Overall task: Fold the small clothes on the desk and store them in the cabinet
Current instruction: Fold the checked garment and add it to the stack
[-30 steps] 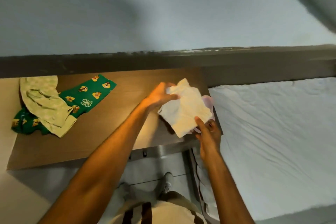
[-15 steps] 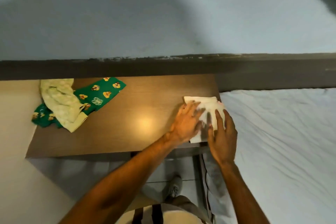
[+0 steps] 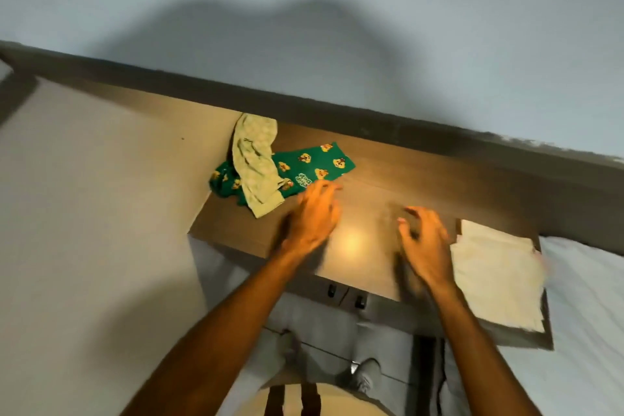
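Observation:
A folded cream cloth [image 3: 496,277] lies flat at the right end of the brown desk [image 3: 398,186]. At the desk's left end a green garment with yellow cartoon prints [image 3: 304,164] lies unfolded, with a pale yellow-green garment [image 3: 256,162] draped across it. My left hand [image 3: 312,216] hovers over the desk, fingers spread, fingertips close to the green garment's near edge. My right hand [image 3: 423,245] is above the middle of the desk, fingers curled apart and empty, just left of the folded cloth. Both hands are blurred.
A white bed [image 3: 584,307] adjoins the desk on the right. A beige surface [image 3: 94,213] lies to the left. A dark ledge [image 3: 371,118] and a pale wall run behind the desk. My foot [image 3: 366,375] stands on the floor under the desk edge.
Both hands have let go of the folded cream cloth, which stays at the desk's right end. They have moved left, the left hand toward the green garment. The view has shifted.

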